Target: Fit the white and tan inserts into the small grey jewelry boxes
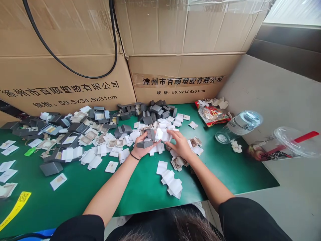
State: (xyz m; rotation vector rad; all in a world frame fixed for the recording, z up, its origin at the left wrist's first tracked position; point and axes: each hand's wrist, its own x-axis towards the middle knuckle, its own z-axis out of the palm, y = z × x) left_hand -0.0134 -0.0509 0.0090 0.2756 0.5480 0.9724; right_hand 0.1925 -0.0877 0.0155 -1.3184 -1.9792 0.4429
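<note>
My left hand (142,148) is closed around a small dark grey jewelry box (149,136), which it holds over the middle of the green table. Right beside it, my right hand (181,144) pinches a folded white card (164,135) between thumb and fingers. The card's near end reaches close to the box; whether they touch I cannot tell. Behind both hands lie loose white cards (175,121) and a heap of dark grey boxes (159,111). Below the hands, folded white cards (171,182) overlap in a short row.
Open grey boxes (51,130) and inserts crowd the table's left side. A yellow label strip (15,211) lies front left. At right are a red snack bag (212,114), a clear bottle (238,126) and a plastic cup (288,144). Cardboard cartons (175,67) wall off the back.
</note>
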